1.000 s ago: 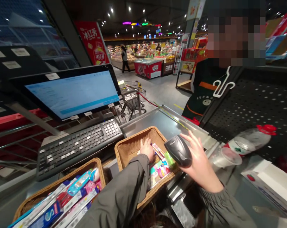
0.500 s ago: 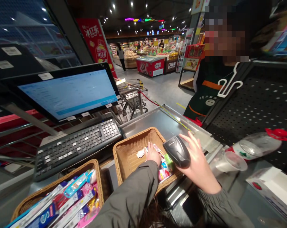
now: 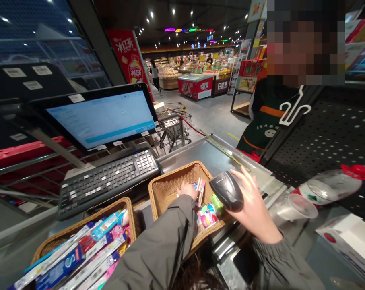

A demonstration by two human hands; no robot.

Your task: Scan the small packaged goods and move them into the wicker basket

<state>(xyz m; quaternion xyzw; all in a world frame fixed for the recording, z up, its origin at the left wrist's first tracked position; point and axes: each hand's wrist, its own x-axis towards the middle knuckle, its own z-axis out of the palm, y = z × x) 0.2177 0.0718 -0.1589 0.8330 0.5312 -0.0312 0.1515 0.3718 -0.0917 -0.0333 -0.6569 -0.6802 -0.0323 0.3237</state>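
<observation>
My right hand (image 3: 254,207) grips a black handheld barcode scanner (image 3: 226,191), its rounded head facing me above the right side of a wicker basket (image 3: 162,180). Inside that basket is my left hand (image 3: 187,190), fingers partly stretched toward the left, with their tips low and hard to see. Right beside it, a small flat printed packet (image 3: 201,192) leans in the basket. Several small colourful packages (image 3: 207,216), pink, blue and green, lie at the near right end, below the scanner.
Left of the basket are a keyboard (image 3: 110,179) and a lit monitor (image 3: 106,114). A second basket (image 3: 130,219) holds toothbrush packs (image 3: 79,251). To the right stand a plastic cup (image 3: 298,207), a bottle (image 3: 330,185) and a white box (image 3: 348,237). A person in an apron (image 3: 265,121) stands across the counter.
My left hand has moved slightly left inside the basket, and the printed packet beside it shows more fully. A small white item near its fingers is no longer visible. The scanner stays in my right hand.
</observation>
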